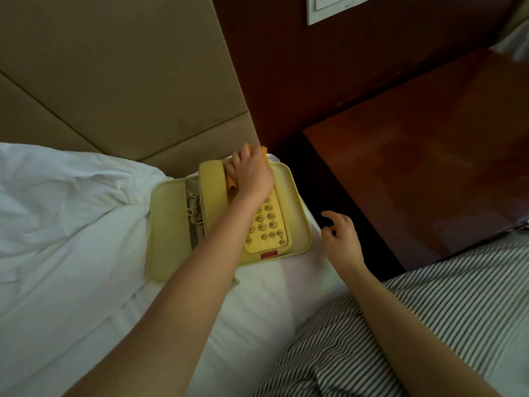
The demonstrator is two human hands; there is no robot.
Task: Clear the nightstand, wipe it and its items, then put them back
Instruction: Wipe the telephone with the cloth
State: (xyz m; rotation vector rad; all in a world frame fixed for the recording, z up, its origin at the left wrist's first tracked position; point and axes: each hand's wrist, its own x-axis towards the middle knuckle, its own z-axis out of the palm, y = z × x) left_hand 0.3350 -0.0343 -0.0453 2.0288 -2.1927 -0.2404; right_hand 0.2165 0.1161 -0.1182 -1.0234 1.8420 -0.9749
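Observation:
A yellowed desk telephone (171,224) lies on the white bed, its handset (211,184) on the cradle and its keypad (269,222) facing up. My left hand (252,176) grips an orange cloth (262,153) and presses it on the top of the phone, between handset and keypad. Only small bits of the cloth show around my fingers. My right hand (342,239) hovers just right of the phone at the bed's edge, fingers loosely curled and holding nothing. The dark wooden nightstand (429,173) stands to the right with a bare top.
A beige padded headboard (114,81) rises behind the bed. White bedding (71,224) is rumpled at the left. A dark gap (323,196) separates bed and nightstand. A white wall plate (329,10) sits on the wood panel. My striped clothing (429,310) fills the lower right.

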